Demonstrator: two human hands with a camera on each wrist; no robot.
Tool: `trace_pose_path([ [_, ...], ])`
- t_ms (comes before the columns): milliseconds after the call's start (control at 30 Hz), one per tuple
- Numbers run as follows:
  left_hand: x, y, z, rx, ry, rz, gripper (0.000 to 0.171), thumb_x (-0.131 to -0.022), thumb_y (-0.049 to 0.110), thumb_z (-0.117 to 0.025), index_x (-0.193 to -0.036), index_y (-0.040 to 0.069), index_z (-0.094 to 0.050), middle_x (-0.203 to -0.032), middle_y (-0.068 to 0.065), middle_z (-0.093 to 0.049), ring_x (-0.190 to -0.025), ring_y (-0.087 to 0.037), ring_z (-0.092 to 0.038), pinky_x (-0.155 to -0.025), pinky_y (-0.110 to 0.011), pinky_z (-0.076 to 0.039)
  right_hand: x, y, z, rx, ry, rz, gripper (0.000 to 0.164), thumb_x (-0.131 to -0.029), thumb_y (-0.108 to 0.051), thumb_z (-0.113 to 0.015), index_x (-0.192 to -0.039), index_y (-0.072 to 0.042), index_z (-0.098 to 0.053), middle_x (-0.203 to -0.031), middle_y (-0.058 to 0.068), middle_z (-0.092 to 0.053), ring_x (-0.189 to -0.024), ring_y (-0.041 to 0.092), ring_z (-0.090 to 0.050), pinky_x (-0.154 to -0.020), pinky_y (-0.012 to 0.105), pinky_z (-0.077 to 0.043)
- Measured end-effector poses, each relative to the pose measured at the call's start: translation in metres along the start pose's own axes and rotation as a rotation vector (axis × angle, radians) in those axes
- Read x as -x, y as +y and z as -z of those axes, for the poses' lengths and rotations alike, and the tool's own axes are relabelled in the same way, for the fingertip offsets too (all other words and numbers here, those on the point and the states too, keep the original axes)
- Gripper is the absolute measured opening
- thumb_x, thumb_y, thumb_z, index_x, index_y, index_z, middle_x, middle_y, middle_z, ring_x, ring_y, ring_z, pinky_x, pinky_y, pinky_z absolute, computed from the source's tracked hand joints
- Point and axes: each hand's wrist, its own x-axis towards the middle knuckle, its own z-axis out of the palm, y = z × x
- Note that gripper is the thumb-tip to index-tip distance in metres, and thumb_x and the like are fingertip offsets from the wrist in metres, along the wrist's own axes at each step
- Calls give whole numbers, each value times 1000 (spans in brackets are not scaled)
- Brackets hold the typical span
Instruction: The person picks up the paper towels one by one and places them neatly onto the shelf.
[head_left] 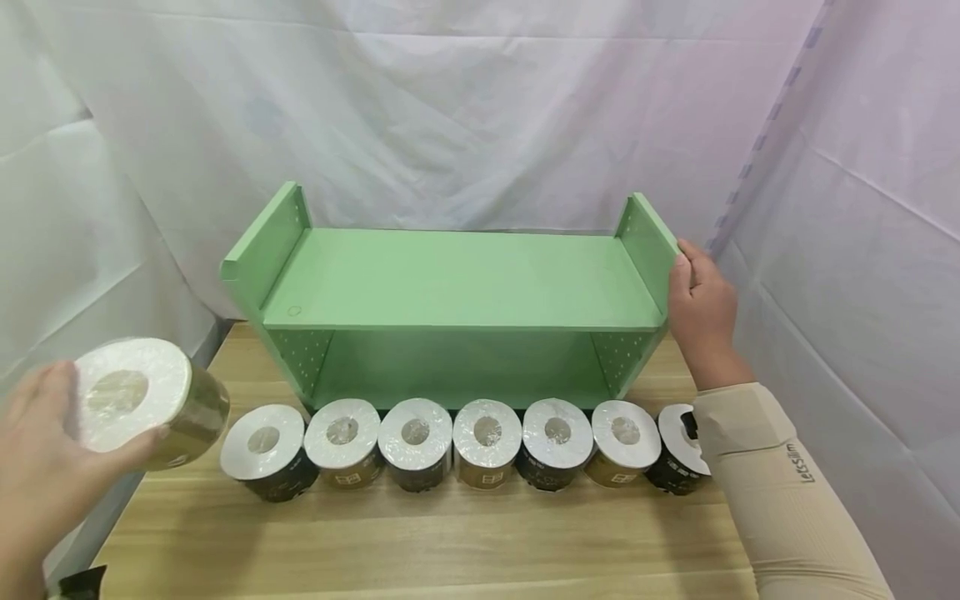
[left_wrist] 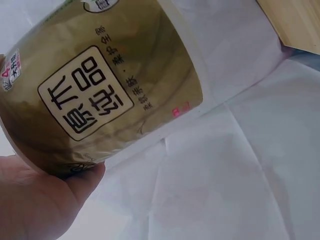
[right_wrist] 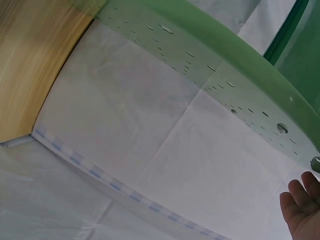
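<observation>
Roll (head_left: 172,408), gold wrapper, gripped in the left hand (head_left: 52,458): thumb along its near side, fingers behind; held up clear of the table (head_left: 420,542), about over the left edge. Just right of this grip: black-wrapped roll (head_left: 273,467), first in the row of seven (head_left: 487,454), all standing on end, close together. Farther off, behind the row: green shelf (head_left: 465,279). Right hand (head_left: 702,300) grips the upper front corner of the shelf's right upright (head_left: 651,250). Below that grip: sleeve (head_left: 787,492), partly covering the end roll (head_left: 678,454).

Risks, as judged:
1. Drop. Glossy film looks slippery; thumb and fingers take one side only. A loose grip here could let the roll fall past the table edge.
2. Knock. A low swing rightward from the left grip could clip the black-wrapped roll; close spacing would pass the push along the row.
3. Shelf shift. A tug toward the body by the right grip could drive the shelf's base into the rolls just in front.
4. Forearm. Lowering the right arm could tip the end roll; contact between sleeve and roll: cannot tell
</observation>
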Motion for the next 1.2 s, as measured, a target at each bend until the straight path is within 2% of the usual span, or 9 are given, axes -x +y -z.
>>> trace_pose_path([
  [133, -1, 2, 1, 17, -7, -32, 101, -67, 17, -76, -145, -14, -21, -144, -39, -25, -130, -55, -25, -113, -54, -14, 1, 0, 0, -24, 0, -7, 47, -102, -30, -33, -140, -9, -52, -137, 15, -54, -69, 26, -43, -75, 46, -40],
  [300, -3, 10, 3, 47, -30, -67, 97, -70, 16, -75, -144, -15, -22, -143, -40, -25, -127, -56, -25, -114, -43, -11, 0, 1, -1, -44, 5, -2, 46, -102, -29, -33, -139, -8, -52, -137, 16, -54, -94, 32, -55, -80, 50, -41],
  [367, -3, 15, 4, 56, -55, -73, 96, -72, 17, -75, -145, -15, -20, -144, -40, -23, -127, -57, -24, -115, -45, -10, 0, 1, -1, -39, 9, -1, 46, -102, -29, -33, -139, -9, -52, -137, 15, -54, -85, 32, -54, -77, 47, -40],
  [500, -5, 26, 6, 70, -106, -85, 99, -74, 19, -75, -146, -15, -16, -146, -41, -19, -130, -59, -20, -113, -59, -9, 1, 0, -1, -25, 11, -3, 47, -102, -30, -33, -140, -10, -52, -137, 12, -55, -67, 23, -40, -70, 39, -36],
  [600, -8, 35, 7, 79, -131, -106, 101, -74, 19, -77, -147, -14, -15, -147, -40, -19, -129, -59, -20, -112, -63, -9, 1, 1, -1, -16, 13, -2, 47, -102, -31, -33, -140, -10, -52, -137, 13, -55, -61, 18, -37, -67, 34, -35],
  [700, -10, 45, 8, 82, -156, -113, 103, -74, 20, -78, -148, -11, -15, -148, -39, -18, -126, -57, -21, -109, -65, -12, 1, 3, -2, -2, 14, -2, 48, -102, -32, -32, -140, -10, -52, -121, 21, -63, -48, 14, -28, -58, 31, -31],
  [833, -12, 59, 8, 87, -180, -115, 105, -73, 20, -79, -150, -8, -14, -150, -37, -18, -124, -55, -23, -107, -67, -15, 0, 4, -2, -1, 22, -2, 49, -102, -33, -32, -139, -10, -52, -121, 20, -63, -43, 10, -21, -53, 29, -28],
  [933, -14, 69, 7, 95, -182, -125, 106, -72, 21, -81, -151, -6, -15, -151, -34, -18, -127, -55, -24, -105, -70, -16, 0, 3, -3, -7, 28, 4, 47, -102, -31, -33, -139, -10, -53, -135, 13, -57, -43, 8, -21, -54, 28, -28],
  [1200, -23, 89, 5, 128, -166, -140, 107, -71, 22, -82, -152, -2, -16, -154, -29, -20, -130, -52, -25, -99, -71, -22, 1, 1, -4, -8, 27, -1, 47, -102, -31, -33, -139, -11, -53, -136, 11, -56, -43, 7, -21, -55, 29, -28],
])
